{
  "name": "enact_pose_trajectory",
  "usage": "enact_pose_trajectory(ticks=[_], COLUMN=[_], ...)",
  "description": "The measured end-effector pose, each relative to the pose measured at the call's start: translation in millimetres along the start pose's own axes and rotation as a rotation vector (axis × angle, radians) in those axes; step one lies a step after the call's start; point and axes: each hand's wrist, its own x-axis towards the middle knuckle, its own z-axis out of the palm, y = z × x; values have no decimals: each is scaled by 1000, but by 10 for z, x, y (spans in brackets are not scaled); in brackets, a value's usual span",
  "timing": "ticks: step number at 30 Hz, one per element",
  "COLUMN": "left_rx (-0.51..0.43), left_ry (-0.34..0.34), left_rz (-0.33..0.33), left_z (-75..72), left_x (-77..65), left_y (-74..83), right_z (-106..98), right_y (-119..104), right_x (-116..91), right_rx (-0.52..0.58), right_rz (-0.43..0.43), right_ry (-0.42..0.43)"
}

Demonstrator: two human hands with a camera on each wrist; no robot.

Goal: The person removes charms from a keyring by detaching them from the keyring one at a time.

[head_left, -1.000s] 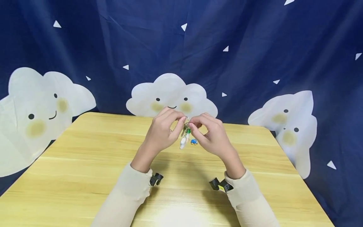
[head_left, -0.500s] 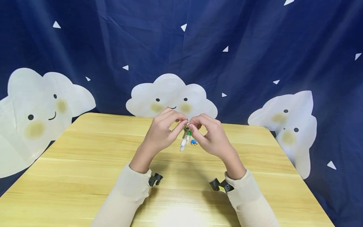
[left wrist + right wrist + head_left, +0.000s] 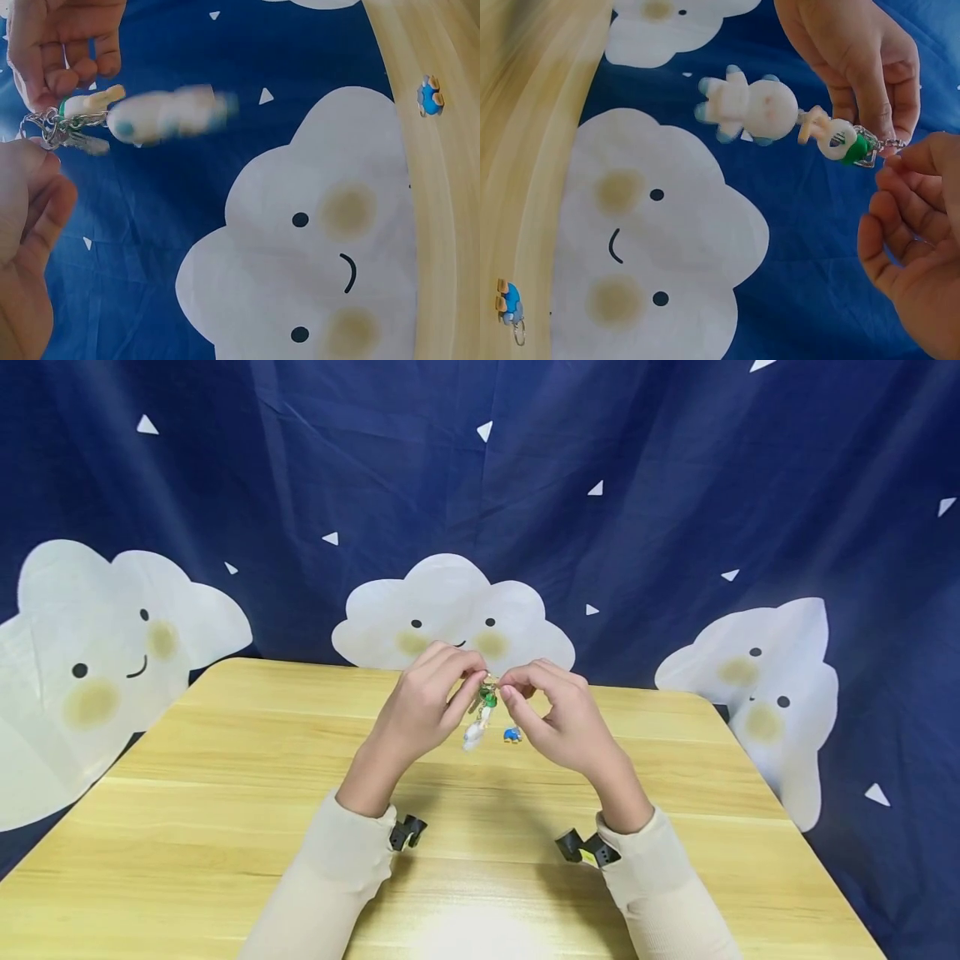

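Observation:
My left hand (image 3: 423, 706) and right hand (image 3: 558, 714) meet above the table, fingertips close together. Between them, thumb and forefinger of each pinch the metal ring and chain of a keychain (image 3: 52, 127). From it hangs a white animal figure (image 3: 769, 109) with blue-tipped limbs, blurred in the left wrist view. Beside that dangle a smaller charm (image 3: 838, 142) with a green band and tan legs, and a metal key-like piece (image 3: 86, 142). A small blue animal charm (image 3: 512, 735) lies on the table below my right hand; its own split ring (image 3: 520, 332) shows in the right wrist view.
The wooden table (image 3: 225, 793) spreads out under both forearms, its far edge behind the hands. Beyond hangs a dark blue curtain (image 3: 420, 460) with white clouds and triangles. A black camera sits on each cuff.
The hanging figures have swung left, and my left hand has shifted slightly left. The fingertips came closer together half a second ago and are a little farther apart now. The blue charm stays put.

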Motion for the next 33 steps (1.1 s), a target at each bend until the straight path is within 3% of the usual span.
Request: enact_pose_trajectory(ticks=[9,19,33], left_rx=[16,35,27], left_ry=[20,15,21], left_rz=[-13,-30,-24], left_z=[-11,-16,-18], left_x=[17,23,33], left_y=[21,27,25], right_z=[39,53,31], right_y=[10,16,17], right_x=[0,-12,6], right_rx=[-32,-39,-11], right_rz=[-57,-31,-10], right_ry=[-17,-62,-50])
